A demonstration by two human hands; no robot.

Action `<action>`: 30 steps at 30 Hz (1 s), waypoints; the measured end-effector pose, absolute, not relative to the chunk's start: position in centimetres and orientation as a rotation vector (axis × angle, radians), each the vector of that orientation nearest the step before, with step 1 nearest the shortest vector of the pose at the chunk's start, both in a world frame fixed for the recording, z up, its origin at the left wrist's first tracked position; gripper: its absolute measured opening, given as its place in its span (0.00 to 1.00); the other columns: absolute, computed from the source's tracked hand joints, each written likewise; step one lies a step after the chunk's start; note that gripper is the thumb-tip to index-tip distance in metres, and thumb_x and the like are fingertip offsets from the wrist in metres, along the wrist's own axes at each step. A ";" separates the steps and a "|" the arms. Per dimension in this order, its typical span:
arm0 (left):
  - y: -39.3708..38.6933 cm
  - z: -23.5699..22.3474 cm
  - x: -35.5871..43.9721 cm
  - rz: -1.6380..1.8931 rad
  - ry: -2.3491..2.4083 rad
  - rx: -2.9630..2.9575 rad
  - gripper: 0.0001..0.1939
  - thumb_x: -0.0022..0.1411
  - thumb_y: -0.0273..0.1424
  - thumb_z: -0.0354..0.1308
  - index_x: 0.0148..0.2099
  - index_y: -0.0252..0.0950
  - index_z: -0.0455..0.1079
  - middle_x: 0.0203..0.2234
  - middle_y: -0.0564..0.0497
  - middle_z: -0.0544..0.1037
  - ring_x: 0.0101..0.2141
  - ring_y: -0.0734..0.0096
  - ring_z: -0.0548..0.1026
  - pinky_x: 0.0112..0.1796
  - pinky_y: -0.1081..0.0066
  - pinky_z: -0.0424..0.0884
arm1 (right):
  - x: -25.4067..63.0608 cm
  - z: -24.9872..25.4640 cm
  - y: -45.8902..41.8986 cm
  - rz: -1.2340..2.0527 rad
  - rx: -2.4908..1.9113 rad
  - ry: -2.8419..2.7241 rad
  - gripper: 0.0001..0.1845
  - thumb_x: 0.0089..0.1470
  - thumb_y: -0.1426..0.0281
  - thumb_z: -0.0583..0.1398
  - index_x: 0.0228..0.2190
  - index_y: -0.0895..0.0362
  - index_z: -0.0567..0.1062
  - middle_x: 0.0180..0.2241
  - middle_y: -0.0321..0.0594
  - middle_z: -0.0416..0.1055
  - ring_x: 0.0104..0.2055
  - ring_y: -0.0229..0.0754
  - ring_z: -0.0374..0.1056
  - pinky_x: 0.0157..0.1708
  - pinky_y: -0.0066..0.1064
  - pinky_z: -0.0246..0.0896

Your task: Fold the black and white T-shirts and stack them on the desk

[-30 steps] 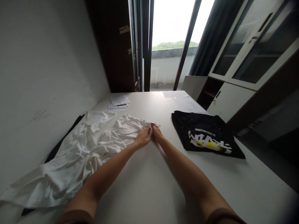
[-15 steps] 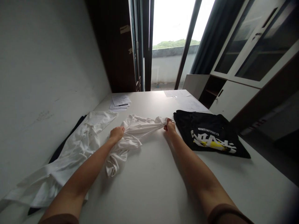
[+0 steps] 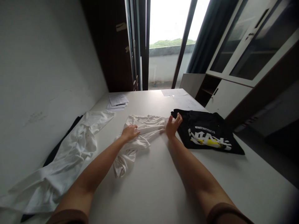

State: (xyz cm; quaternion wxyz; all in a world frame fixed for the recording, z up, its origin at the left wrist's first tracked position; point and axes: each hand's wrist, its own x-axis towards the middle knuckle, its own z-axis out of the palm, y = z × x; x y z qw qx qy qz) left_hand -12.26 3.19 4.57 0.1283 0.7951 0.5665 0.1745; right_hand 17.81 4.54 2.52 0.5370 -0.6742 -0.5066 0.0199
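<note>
A crumpled white garment (image 3: 142, 124) lies on the white table between my hands, its lower left part bunched and trailing toward me. On its left side rests my left hand (image 3: 130, 133), fingers loosely spread over the cloth. My right hand (image 3: 173, 125) is at the garment's right end, thumb and fingers apart, with cloth beside the palm. Just right of that hand sits a folded black garment (image 3: 184, 124) with white lettering and a yellow patch.
Another white garment (image 3: 77, 143) spreads along the wall at left, over dark cloth (image 3: 63, 141). Papers with a pen (image 3: 118, 101) lie at the far left, and flat sheets (image 3: 179, 98) at the far right. A white cabinet (image 3: 233, 96) stands beyond the table's right edge.
Both hands have loosened from their grip on the white garment, fingers now apart. The left hand moved right over the cloth, and the garment lies flatter, its bunched part shifted right.
</note>
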 end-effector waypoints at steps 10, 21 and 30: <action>7.4 4.1 -13.2 0.715 1.587 1.932 0.17 0.67 0.43 0.53 0.34 0.36 0.72 0.22 0.53 0.72 0.24 0.72 0.69 0.28 0.74 0.63 | 12.5 -0.1 3.5 0.240 -1.790 -2.070 0.30 0.63 0.58 0.57 0.63 0.54 0.69 0.67 0.50 0.58 0.71 0.57 0.48 0.68 0.49 0.40; 5.2 3.9 -13.4 0.555 1.483 2.144 0.13 0.58 0.44 0.63 0.36 0.40 0.77 0.24 0.53 0.76 0.28 0.68 0.71 0.32 0.72 0.61 | 12.1 -0.5 3.3 0.250 -1.822 -2.217 0.37 0.64 0.47 0.53 0.68 0.49 0.61 0.73 0.49 0.45 0.75 0.57 0.35 0.69 0.59 0.23; 8.0 5.2 -16.0 1.137 1.728 1.505 0.10 0.64 0.39 0.58 0.34 0.37 0.69 0.19 0.57 0.70 0.21 0.73 0.69 0.26 0.76 0.64 | 13.5 -0.8 2.3 0.241 -1.753 -2.249 0.40 0.65 0.45 0.52 0.70 0.50 0.56 0.74 0.48 0.41 0.76 0.56 0.33 0.70 0.55 0.20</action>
